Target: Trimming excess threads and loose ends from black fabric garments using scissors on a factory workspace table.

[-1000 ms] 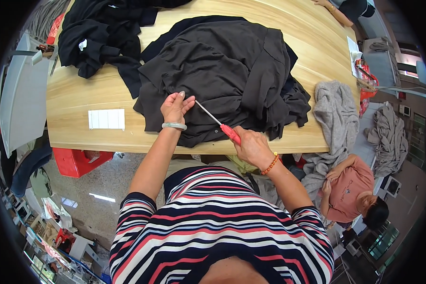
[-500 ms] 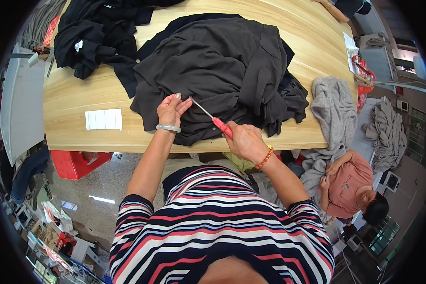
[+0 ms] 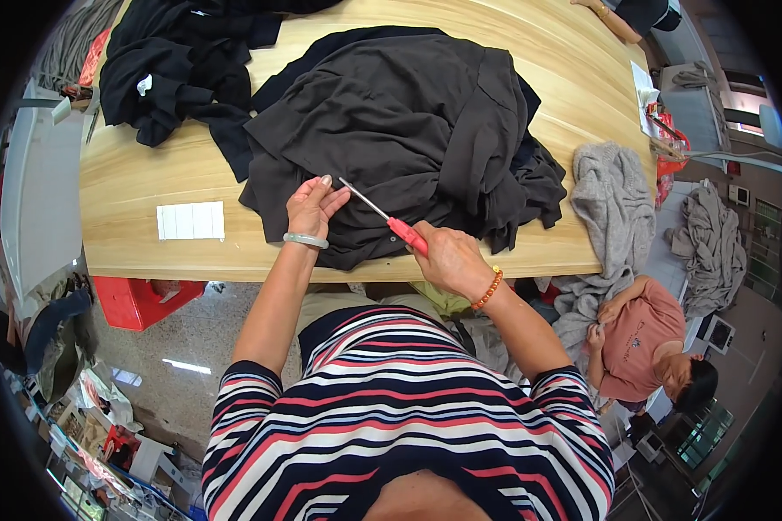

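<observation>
A dark grey garment [image 3: 365,113] lies heaped and creased on the wooden table in front of me. Over its near left part is my left hand [image 3: 315,208], thumb and fingers pinched together; what is between them is too small to make out. My right hand [image 3: 452,260] is wrapped around the red handle of a tool [image 3: 404,233] with a thin metal shaft. The shaft slants up and left across the garment. Its tip sits close to my left fingertips, and its exact kind is unclear.
Black garments [image 3: 178,78] lie at the table's far left. A white ruled card [image 3: 190,220] rests near the left front edge. A grey knit garment [image 3: 613,191] hangs over the right edge. One co-worker [image 3: 643,334] handles grey knitwear; a red stool [image 3: 139,301] stands below.
The tool's tip has shifted slightly left and up, nearer my left fingertips. My left hand has moved a little and its fingers are curled closer. The garment has barely moved.
</observation>
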A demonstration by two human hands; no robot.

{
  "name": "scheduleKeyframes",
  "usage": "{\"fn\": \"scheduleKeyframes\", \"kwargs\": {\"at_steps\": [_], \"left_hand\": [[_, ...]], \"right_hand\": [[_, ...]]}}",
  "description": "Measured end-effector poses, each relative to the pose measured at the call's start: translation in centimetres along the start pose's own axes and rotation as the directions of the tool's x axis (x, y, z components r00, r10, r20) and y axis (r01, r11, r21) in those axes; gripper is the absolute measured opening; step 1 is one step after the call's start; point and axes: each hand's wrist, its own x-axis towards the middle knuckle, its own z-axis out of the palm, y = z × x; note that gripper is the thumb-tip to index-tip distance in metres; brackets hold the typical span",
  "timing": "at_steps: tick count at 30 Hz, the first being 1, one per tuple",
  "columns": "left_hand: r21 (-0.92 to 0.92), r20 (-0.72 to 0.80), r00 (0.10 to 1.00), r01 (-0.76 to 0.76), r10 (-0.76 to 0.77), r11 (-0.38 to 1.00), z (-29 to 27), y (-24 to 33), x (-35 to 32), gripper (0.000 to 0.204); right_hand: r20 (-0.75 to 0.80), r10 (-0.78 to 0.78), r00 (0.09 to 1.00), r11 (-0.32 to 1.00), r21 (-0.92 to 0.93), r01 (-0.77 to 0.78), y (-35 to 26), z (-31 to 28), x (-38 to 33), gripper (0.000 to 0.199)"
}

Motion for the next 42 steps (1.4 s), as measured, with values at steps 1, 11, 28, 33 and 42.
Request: {"fn": "scheduleKeyframes", "kwargs": {"at_steps": [1,11,28,33,42], "left_hand": [[0.041,0.012,1.0,0.02,-0.021,0.999,0.0,0.2,0.0,0.01],[-0.177,0.061,0.997,0.054,-0.044,0.983,-0.4,4.2,3.0,0.021],[-0.128,0.026,0.998,-0.048,0.052,0.991,-1.3,2.5,3.2,0.005],[-0.113,0.067,0.997,-0.031,0.039,0.993,-0.9,2.7,2.8,0.006],[0.712,0.162,0.916,-0.366,0.367,0.6,-2.5,5.0,-0.8,0.029]], "right_hand": [[-0.054,-0.042,0.998,0.998,0.039,0.044,0.4,0.2,-0.2,0.019],[-0.089,-0.036,0.995,0.991,0.125,0.047,1.1,-0.2,-0.3,0.019],[0.02,-0.088,0.996,0.996,-0.013,0.088,-2.0,-1.4,3.9,0.023],[0.078,-0.076,0.994,0.997,-0.004,0.076,-2.2,-1.6,4.2,0.024],[-0.093,-0.069,0.993,0.987,0.137,0.082,0.4,-1.4,3.3,0.02]]}}
